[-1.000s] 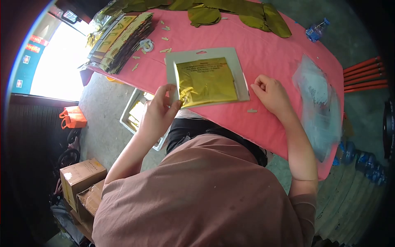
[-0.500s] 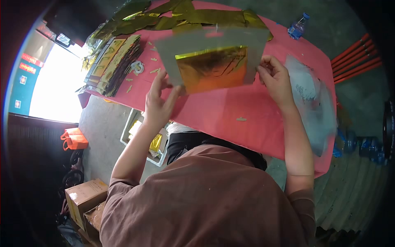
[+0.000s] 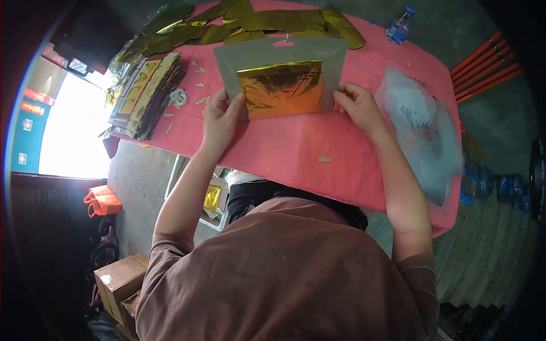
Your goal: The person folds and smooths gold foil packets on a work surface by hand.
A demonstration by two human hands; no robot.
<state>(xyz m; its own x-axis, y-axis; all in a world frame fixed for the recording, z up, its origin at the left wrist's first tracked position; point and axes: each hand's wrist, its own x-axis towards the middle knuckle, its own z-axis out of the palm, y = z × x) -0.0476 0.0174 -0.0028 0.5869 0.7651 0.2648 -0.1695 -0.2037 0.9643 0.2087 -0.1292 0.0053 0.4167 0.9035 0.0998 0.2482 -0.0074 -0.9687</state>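
Observation:
Between my two hands stands a greyish translucent plastic bag [image 3: 333, 62] with a hang hole at its top, tilted up over the table. A shiny gold foil packet [image 3: 278, 91] shows in the middle of it. My left hand [image 3: 223, 113] pinches the bag's lower left edge, thumb in front. On the other side, my right hand [image 3: 358, 108] grips the lower right edge between thumb and fingers. Below the bag, a small pale cut-out piece [image 3: 325, 159] lies on the pink-covered table [image 3: 273, 150].
Gold foil sheets [image 3: 284, 21] lie along the far edge. At left are a stack of printed gold packets [image 3: 151, 94], a white tape roll [image 3: 178, 98] and several pale scraps. Clear plastic bags [image 3: 421, 125] cover the right side, with a bottle [image 3: 400, 25] behind.
Both hands and the bag have shifted slightly left in view. The bag, blurred before, now shows sharply with its hang hole visible.

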